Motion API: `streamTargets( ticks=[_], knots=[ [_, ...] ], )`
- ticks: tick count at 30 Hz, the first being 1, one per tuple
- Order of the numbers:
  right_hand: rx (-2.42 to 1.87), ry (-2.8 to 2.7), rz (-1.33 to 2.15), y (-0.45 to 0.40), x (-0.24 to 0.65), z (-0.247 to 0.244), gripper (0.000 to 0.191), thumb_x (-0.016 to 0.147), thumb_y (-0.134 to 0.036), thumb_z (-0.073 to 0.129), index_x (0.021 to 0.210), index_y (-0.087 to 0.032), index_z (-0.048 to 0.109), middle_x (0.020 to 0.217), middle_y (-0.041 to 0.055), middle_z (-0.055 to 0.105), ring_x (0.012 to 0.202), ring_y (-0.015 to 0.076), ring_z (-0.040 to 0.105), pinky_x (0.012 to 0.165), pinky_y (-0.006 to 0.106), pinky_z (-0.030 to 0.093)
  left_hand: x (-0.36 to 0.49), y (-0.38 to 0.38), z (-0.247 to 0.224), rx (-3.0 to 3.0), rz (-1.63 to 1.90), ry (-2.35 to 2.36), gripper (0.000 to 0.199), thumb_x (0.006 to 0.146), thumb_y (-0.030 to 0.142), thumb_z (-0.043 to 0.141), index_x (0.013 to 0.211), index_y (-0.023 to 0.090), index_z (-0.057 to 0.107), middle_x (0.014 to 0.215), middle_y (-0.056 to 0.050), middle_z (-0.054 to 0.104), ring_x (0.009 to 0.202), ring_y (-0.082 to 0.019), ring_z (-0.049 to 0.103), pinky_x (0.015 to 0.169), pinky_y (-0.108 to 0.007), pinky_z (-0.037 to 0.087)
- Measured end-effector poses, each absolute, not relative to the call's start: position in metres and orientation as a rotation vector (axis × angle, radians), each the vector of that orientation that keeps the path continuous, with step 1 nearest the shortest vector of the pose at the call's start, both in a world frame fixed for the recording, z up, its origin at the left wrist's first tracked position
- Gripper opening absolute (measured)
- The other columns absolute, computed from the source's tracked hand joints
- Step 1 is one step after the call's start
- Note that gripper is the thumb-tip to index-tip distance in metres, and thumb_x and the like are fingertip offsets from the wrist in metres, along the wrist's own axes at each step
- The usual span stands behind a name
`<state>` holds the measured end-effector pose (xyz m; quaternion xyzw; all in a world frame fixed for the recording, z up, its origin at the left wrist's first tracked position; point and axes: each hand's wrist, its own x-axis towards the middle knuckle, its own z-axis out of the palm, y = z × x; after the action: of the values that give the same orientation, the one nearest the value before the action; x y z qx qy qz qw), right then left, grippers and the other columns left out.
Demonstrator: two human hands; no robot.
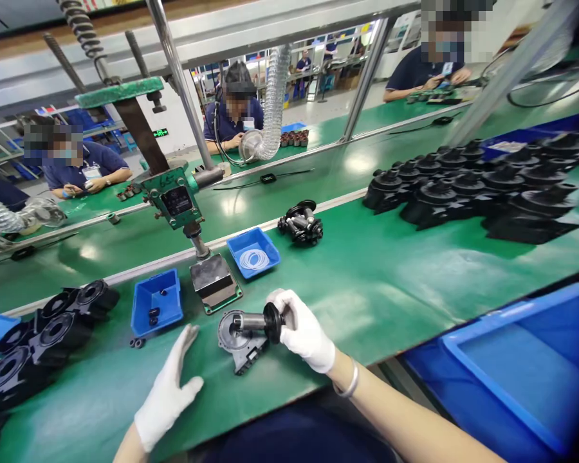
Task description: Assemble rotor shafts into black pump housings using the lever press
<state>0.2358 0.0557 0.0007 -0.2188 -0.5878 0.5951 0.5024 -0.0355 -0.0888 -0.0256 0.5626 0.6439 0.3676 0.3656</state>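
My right hand (306,328), in a white glove, grips a rotor (253,323) by its black disc end. The rotor's metal cylinder points left, over a grey-black round housing (238,354) lying on the green bench. Whether the rotor touches the housing, I cannot tell. To the left, my gloved left hand (166,389) is held low over the bench with thumb and fingers apart, holding nothing. Beyond the housing stands a green hand press (174,199) with a metal block (212,276) under its ram.
Small black parts lie in a blue bin (157,302); white rings fill another blue tray (253,252). More rotors (302,224) are piled behind. Black housings stand at left (53,334) and right (463,180). A large blue crate (516,366) adjoins the bench edge. Several people work opposite.
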Motion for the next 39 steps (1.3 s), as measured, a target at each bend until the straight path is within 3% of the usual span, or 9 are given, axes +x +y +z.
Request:
streamTargets(
  ticks=[4,7,12,15,21,27,34,36,39],
  knots=[
    [-0.527,-1.314,1.51,0.055,0.235,0.003,0.039,0.068,-0.04,0.073,0.082,-0.022,0.042,0.085,0.0007,0.046,0.074,0.0169,0.044,0.067,0.028,0.04,-0.006,-0.054,-0.034,1.553,0.849,1.553,0.097,0.078,0.03,0.069,0.153,0.021,0.009,0.158,-0.017,0.026,0.145,-0.029,0.027,0.119,-0.051,0.023],
    [-0.556,-1.237,1.515,0.055,0.235,0.004,0.043,0.068,-0.046,0.073,0.083,-0.022,0.041,0.085,0.0007,0.047,0.075,0.0171,0.045,0.067,0.028,0.04,0.012,-0.031,-0.028,1.576,0.766,1.524,0.101,0.072,0.024,0.072,0.152,0.02,0.011,0.154,-0.016,0.035,0.141,-0.029,0.036,0.118,-0.047,0.029],
    [-0.553,-1.445,1.234,0.05,0.239,0.005,0.027,0.068,-0.02,0.063,0.083,-0.023,0.041,0.088,0.0023,0.046,0.079,0.0187,0.048,0.071,0.031,0.043,0.027,-0.011,-0.022,1.514,0.775,1.379,0.102,0.069,0.028,0.076,0.149,0.019,0.014,0.14,-0.015,0.053,0.126,-0.026,0.055,0.111,-0.041,0.041],
    [-0.555,-1.607,0.958,0.044,0.244,0.011,0.034,0.058,-0.007,0.054,0.085,-0.024,0.042,0.094,0.0041,0.046,0.086,0.0213,0.05,0.077,0.035,0.044,0.028,-0.011,-0.022,1.516,0.759,1.373,0.1,0.07,0.028,0.075,0.149,0.02,0.015,0.14,-0.014,0.052,0.126,-0.026,0.055,0.111,-0.042,0.041],
    [-0.528,-1.747,0.715,0.039,0.252,0.024,0.044,0.05,-0.005,0.048,0.088,-0.026,0.041,0.097,0.0048,0.044,0.081,0.0214,0.051,0.074,0.037,0.047,0.016,-0.03,0.007,1.505,1.173,1.396,0.058,0.089,0.041,0.055,0.141,0.024,0.035,0.148,-0.012,0.043,0.137,-0.027,0.043,0.114,-0.044,0.038],
    [-0.485,-1.762,0.715,0.037,0.249,0.028,0.043,0.05,-0.004,0.049,0.087,-0.026,0.041,0.097,0.005,0.044,0.08,0.021,0.051,0.071,0.035,0.047,0.042,-0.041,0.053,1.917,1.313,1.748,0.03,0.084,0.028,0.069,0.113,0.03,0.062,0.141,-0.004,0.048,0.134,-0.029,0.043,0.113,-0.051,0.037],
    [-0.531,-1.436,1.177,0.039,0.244,0.024,0.027,0.065,-0.012,0.058,0.084,-0.023,0.042,0.088,0.0026,0.048,0.08,0.0186,0.05,0.072,0.031,0.046,0.054,-0.036,0.055,1.633,1.616,1.611,0.002,0.086,0.022,0.065,0.086,0.024,0.065,0.13,-0.004,0.058,0.129,-0.029,0.051,0.107,-0.049,0.045],
    [-0.513,-1.257,1.354,0.043,0.246,0.023,0.027,0.067,-0.018,0.065,0.082,-0.023,0.043,0.086,0.0012,0.049,0.077,0.0167,0.049,0.068,0.029,0.046,0.041,-0.032,0.041,1.44,1.616,1.595,0.011,0.089,0.027,0.06,0.099,0.023,0.063,0.133,-0.006,0.057,0.128,-0.029,0.052,0.109,-0.05,0.043],
    [-0.458,-1.001,1.618,0.045,0.249,0.023,0.033,0.069,-0.023,0.071,0.085,-0.023,0.043,0.089,-0.0006,0.05,0.068,0.0136,0.051,0.055,0.025,0.047,0.022,-0.026,0.008,1.44,1.248,1.431,0.056,0.087,0.03,0.059,0.139,0.023,0.04,0.147,-0.012,0.046,0.136,-0.029,0.044,0.114,-0.049,0.037]
  ],
)
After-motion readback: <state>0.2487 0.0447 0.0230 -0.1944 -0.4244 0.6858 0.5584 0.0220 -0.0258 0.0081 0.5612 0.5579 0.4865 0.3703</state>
